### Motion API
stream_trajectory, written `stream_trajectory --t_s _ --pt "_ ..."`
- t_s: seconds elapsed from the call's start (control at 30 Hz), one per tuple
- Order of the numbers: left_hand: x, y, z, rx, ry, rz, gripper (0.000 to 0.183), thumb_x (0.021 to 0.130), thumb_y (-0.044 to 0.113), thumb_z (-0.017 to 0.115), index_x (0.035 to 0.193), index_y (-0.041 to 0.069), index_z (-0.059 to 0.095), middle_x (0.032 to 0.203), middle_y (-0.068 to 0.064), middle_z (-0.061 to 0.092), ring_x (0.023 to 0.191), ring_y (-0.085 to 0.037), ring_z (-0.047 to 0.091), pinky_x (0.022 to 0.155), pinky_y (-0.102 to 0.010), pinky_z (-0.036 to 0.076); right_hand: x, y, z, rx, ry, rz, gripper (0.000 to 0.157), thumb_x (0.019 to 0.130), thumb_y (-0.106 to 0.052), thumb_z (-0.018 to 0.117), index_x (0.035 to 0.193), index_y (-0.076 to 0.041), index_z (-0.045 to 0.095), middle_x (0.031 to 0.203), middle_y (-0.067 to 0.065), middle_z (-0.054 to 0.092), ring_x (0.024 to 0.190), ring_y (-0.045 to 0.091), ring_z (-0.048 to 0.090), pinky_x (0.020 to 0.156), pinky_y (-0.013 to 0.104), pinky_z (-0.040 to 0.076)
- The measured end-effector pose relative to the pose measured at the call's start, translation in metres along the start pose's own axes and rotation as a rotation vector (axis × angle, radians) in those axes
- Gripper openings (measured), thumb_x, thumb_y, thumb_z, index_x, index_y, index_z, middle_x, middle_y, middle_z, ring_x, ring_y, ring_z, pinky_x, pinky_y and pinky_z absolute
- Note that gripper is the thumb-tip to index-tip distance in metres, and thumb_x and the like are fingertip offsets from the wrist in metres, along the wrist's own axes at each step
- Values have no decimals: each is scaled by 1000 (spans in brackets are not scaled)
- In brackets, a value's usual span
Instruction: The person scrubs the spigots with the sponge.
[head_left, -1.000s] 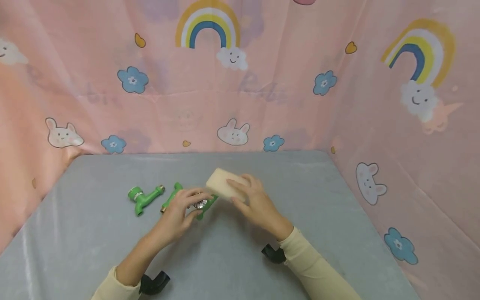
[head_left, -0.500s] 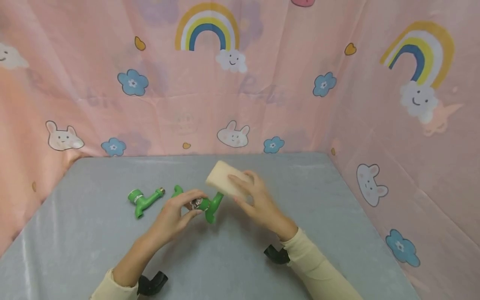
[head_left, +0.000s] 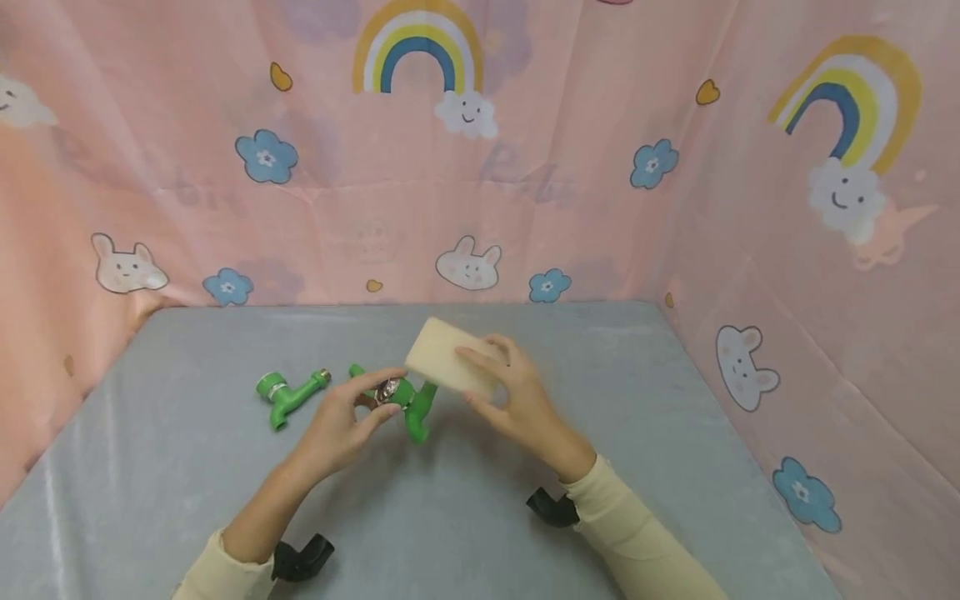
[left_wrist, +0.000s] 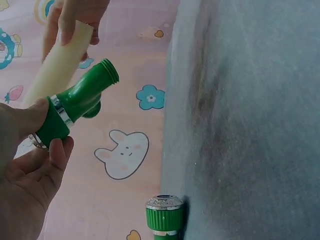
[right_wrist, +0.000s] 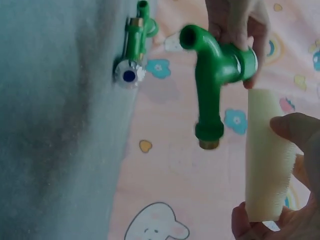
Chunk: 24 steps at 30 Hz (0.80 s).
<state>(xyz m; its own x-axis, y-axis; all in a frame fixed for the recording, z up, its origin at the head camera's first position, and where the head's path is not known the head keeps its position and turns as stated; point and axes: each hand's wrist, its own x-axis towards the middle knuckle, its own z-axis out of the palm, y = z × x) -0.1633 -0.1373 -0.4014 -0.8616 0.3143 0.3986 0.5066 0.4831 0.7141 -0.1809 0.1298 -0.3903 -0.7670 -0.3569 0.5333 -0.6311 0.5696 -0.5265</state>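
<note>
My left hand (head_left: 337, 429) grips a green tap (head_left: 418, 417) by its knob end, thumb and fingers around it. In the right wrist view this tap (right_wrist: 209, 80) is off the table, its spout and brass-coloured threaded end showing. A cream sponge block (head_left: 448, 354) is in my right hand (head_left: 528, 417), held between thumb and fingers just beside the tap. From the left wrist view, the sponge (left_wrist: 62, 65) is behind the tap (left_wrist: 82, 95); I cannot tell whether they touch. A second green tap (head_left: 357, 371) lies on the table, partly hidden behind my left hand.
Another green tap (head_left: 291, 402) lies on the grey-covered table (head_left: 637, 400), left of my hands. Black curved pieces (head_left: 303, 558) show by both sleeves. A pink patterned curtain (head_left: 555, 225) hangs behind the table and along its sides.
My left hand has drawn slightly left, and the held tap has turned so more of its green body shows. The sponge has risen a little in my right hand.
</note>
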Motion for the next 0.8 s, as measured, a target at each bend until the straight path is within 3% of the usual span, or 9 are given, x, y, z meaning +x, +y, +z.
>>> stream_trajectory --t_s 0.17,0.33,0.57,0.67,0.8 --pt "2 1 -7 -182 -28 -53 40 96 3 66 136 3 59 130 -19 66 91 -8 64 71 -27 59 0 -2 4 -57 -21 20 57 87 -11 80 140 -17 62 138 24 50 124 40 52 90 51 55" --pt "1 -1 -12 -324 -44 -113 38 99 6 62 136 -5 55 129 -25 64 93 -2 64 74 -26 58 2 5 1 -81 -14 95 57 88 -12 79 141 -18 60 139 23 49 122 40 54 88 50 57" --pt "2 -1 -15 -548 -69 -237 42 101 6 60 136 -13 49 108 13 71 86 -1 68 76 -22 58 5 13 -7 -63 34 186 60 88 -11 79 143 -15 57 141 25 47 124 43 52 91 54 56" --pt "3 -2 -16 -610 -65 -283 45 99 4 62 137 -16 46 107 19 71 88 -1 70 79 -22 59 5 10 -8 -15 47 154 62 87 -9 78 145 -14 56 141 25 47 122 42 53 90 52 55" --pt "4 -4 -16 -655 -63 -322 45 96 0 64 135 -14 47 107 16 71 89 -3 71 83 -25 60 4 2 -5 56 17 38 60 88 -10 76 144 -13 56 139 24 48 120 39 55 88 49 55"
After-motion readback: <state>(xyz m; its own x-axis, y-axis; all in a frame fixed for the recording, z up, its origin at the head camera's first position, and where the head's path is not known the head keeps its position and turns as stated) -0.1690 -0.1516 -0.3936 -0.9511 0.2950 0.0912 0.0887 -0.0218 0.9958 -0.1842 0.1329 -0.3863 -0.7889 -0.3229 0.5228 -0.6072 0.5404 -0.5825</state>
